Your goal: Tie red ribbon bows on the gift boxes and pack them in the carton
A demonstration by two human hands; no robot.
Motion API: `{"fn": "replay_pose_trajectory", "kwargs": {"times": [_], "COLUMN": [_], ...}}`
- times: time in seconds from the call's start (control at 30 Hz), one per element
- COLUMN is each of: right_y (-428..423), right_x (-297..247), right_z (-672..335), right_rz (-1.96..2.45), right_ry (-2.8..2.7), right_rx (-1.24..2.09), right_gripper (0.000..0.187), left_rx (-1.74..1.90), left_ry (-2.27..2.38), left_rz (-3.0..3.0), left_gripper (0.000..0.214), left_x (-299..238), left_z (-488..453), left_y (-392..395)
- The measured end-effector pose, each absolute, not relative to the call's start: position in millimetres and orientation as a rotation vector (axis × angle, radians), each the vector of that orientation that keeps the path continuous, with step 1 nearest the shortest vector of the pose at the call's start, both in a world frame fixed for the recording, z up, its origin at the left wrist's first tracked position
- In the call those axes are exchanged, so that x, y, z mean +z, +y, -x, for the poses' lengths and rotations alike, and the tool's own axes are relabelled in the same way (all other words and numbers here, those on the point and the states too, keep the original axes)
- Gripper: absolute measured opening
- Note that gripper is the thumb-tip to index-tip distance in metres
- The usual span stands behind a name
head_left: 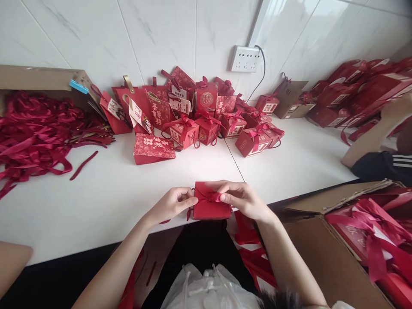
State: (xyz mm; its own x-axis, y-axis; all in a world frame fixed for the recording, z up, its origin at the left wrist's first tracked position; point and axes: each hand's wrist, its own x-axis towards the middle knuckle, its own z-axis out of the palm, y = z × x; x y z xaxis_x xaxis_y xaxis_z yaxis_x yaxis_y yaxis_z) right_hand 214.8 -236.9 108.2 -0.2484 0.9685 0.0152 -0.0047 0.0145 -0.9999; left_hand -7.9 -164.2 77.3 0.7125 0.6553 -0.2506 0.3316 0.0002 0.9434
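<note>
In front of me, at the table's near edge, lies a small red gift box [206, 211] with a curved flap on its upper face. A red ribbon [215, 197] sits across its middle, looped up at the right. My left hand [179, 201] is closed at the box's left side, its thumb against the edge and its other fingers curled. With thumb and forefinger, my right hand [240, 198] pinches the ribbon over the box's right half. Dark red cord hangs at the box's left side. The underside of the box is hidden.
Red gift boxes [183, 131] and bags stand along the tiled wall. A ribbon heap [35, 128] spills from a carton at left. Right of me is an open cardboard box [309, 240] of ribboned boxes. Another person's arm [370, 137] rests at right; an elbow [14, 262] shows at left.
</note>
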Motion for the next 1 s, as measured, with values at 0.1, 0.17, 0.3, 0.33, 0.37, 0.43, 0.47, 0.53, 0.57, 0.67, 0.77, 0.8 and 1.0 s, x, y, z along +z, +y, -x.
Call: {"fn": "replay_pose_trajectory", "kwargs": {"times": [0.1, 0.17, 0.3, 0.33, 0.37, 0.43, 0.47, 0.53, 0.57, 0.67, 0.77, 0.8, 1.0], "right_y": [-236, -236, -238, -239, -239, -239, -239, -239, -239, -238, -238, -237, -238], "right_x": [102, 96, 89, 89, 88, 88, 89, 88, 88, 85, 82, 82, 84], "right_z": [-202, -198, -193, -192, -191, -188, -187, -183, -181, -177, -175, -175, -174], "right_rz": [1.141, 1.201, 1.226, 1.228, 1.232, 1.240, 1.243, 1.269, 1.293, 1.364, 1.393, 1.401, 1.421], "right_ry": [-1.410, -1.414, -1.430, -1.445, -1.463, -1.493, -1.501, -1.485, -1.452, -1.314, -1.280, -1.295, -1.358], "right_rx": [1.233, 1.073, 0.927, 0.916, 0.901, 0.855, 0.829, 0.786, 0.776, 0.808, 0.856, 0.859, 0.847], "right_gripper": [0.021, 0.020, 0.018, 0.018, 0.019, 0.020, 0.019, 0.016, 0.013, 0.010, 0.015, 0.013, 0.016], "left_rx": [0.310, 0.296, 0.316, 0.330, 0.330, 0.297, 0.284, 0.267, 0.265, 0.283, 0.395, 0.420, 0.360], "left_ry": [0.845, 0.888, 0.945, 0.934, 0.920, 0.900, 0.899, 0.897, 0.892, 0.855, 0.747, 0.702, 0.587], "left_rz": [-1.626, -1.664, -1.716, -1.739, -1.773, -1.889, -1.963, -2.131, -2.218, -2.491, -2.677, -2.694, -2.461], "left_gripper": [0.037, 0.036, 0.026, 0.024, 0.022, 0.018, 0.016, 0.014, 0.014, 0.020, 0.026, 0.028, 0.022], "left_x": [84, 89, 105, 109, 113, 119, 121, 124, 125, 129, 136, 139, 141], "left_z": [9, 12, 17, 18, 18, 19, 18, 17, 16, 10, 4, 2, -13], "left_y": [-165, -166, -171, -172, -174, -176, -177, -178, -178, -178, -176, -175, -158]}}
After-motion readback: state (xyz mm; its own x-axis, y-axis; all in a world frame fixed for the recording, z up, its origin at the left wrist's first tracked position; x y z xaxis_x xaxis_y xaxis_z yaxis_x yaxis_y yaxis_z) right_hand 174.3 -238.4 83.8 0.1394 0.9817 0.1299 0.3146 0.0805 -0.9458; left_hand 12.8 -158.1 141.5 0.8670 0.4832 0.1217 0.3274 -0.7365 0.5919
